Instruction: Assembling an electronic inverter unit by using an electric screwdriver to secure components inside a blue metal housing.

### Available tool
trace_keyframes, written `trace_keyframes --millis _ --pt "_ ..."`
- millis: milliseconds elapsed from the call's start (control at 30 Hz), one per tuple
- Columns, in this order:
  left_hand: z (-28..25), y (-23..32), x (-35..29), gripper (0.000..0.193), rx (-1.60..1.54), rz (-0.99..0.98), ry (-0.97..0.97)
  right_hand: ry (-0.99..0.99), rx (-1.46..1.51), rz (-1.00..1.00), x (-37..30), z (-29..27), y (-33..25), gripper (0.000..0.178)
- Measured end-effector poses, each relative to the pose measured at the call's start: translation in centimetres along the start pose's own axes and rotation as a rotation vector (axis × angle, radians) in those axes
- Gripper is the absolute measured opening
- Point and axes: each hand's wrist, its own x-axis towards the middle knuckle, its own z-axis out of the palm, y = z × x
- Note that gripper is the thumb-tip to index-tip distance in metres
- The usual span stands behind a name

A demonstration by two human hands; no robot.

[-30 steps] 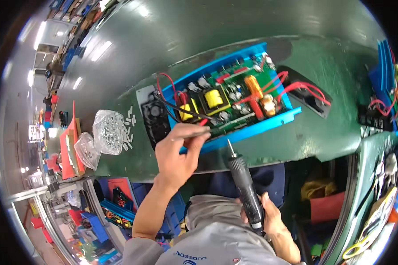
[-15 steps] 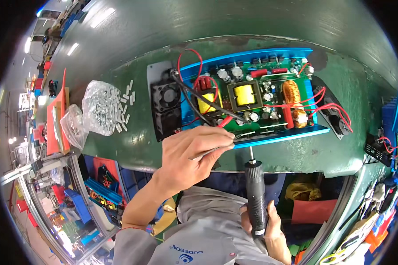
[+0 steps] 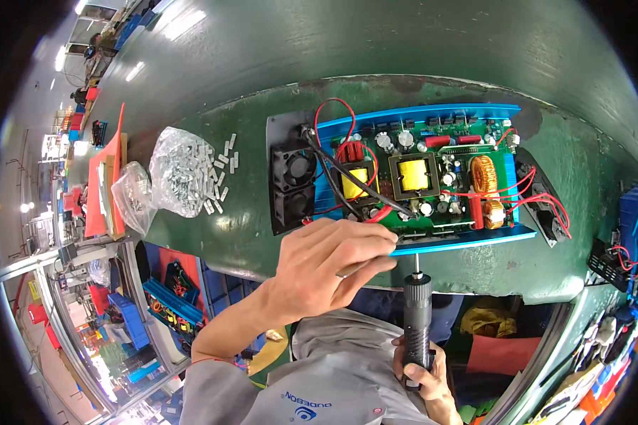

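Note:
A blue metal case (image 3: 468, 242) holding a green circuit board (image 3: 439, 159) lies on the green bench, with yellow transformers and copper coils on the board. At its near wall, my left hand (image 3: 326, 265) is closed in a pinch. A thin metal strip (image 3: 354, 269), perhaps tweezers, shows between its fingers; the tip by the case is hidden. My right hand (image 3: 429, 375) wraps round the lower grip of a black electric screwdriver (image 3: 417, 312). The screwdriver stands upright in view, its bit meeting the outside of the near wall, just right of my left fingertips.
A black end plate with fans (image 3: 290, 170) sits at the case's left, another black end plate (image 3: 542, 198) with red wires at its right. Further left lie a plastic bag of small clear pieces (image 3: 181, 173) and a smaller bag (image 3: 135, 195). The bench's near edge passes below the case.
The case and bench have shifted slightly right and down in view. My right thumb now lies across the screwdriver's lower grip. My left hand stays at the near wall.

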Motion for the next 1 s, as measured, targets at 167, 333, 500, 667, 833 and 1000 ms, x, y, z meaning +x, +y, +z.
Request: trace_keyframes --millis 167,333,500,667,833,1000 --pt "-2.5 2.8 1.6 0.024 -0.592 0.021 0.35 0.04 -0.083 0.009 -0.5 1.2 -0.3 0.047" --pt "-1.2 2.0 2.1 0.036 0.248 0.063 -0.111 0.041 -0.03 -0.072 0.2 0.7 1.8 0.093" --pt "0.2 1.3 1.6 0.04 0.421 0.075 -0.306 0.096 -0.073 -0.072 0.1 1.2 1.2 0.092" --pt "0.4 0.9 1.9 0.038 0.452 0.115 -0.3 -0.106 0.183 0.018 1.3 -0.1 2.2 0.093" --pt "-1.0 1.3 2.2 0.032 0.349 0.055 -0.106 -0.157 0.119 -0.005 1.1 -1.4 0.2 0.097" --pt "-4.1 0.6 -0.9 0.026 0.352 -0.268 0.26 0.164 -0.295 -0.222 0.3 -2.3 2.3 0.094"
